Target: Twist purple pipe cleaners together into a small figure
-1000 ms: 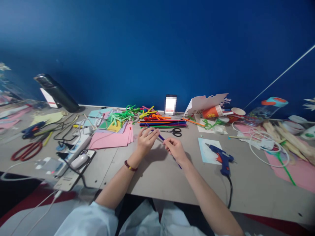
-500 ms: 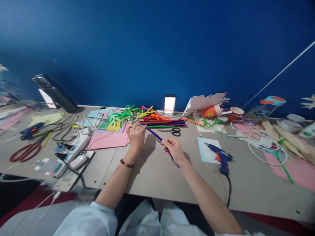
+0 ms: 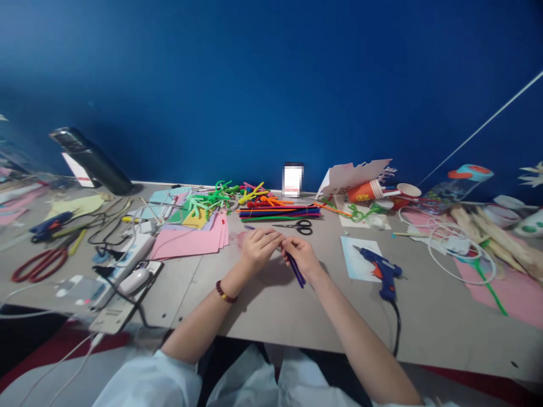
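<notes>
Purple pipe cleaners (image 3: 296, 270) run down from under the fingers of my right hand (image 3: 300, 257), which is pinched around them. My left hand (image 3: 259, 249) touches the right one at the fingertips, its fingers bent together over the purple strands; a short purple end (image 3: 249, 227) pokes out beyond it at the upper left. The exact grip of the left fingertips is hidden. Behind the hands lies a bundle of coloured pipe cleaners (image 3: 280, 213), with black-handled scissors (image 3: 304, 227) just in front of it.
A blue glue gun (image 3: 385, 272) lies at the right, partly on a light blue sheet (image 3: 354, 265). Pink paper (image 3: 186, 242), a power strip (image 3: 136, 251) and red-handled scissors (image 3: 40, 264) are on the left. A dark bottle (image 3: 97, 164) leans at the back left.
My left hand has moved right and towards me, meeting my right hand. The long purple strand between the hands is now mostly covered, and two purple lengths hang below the right hand.
</notes>
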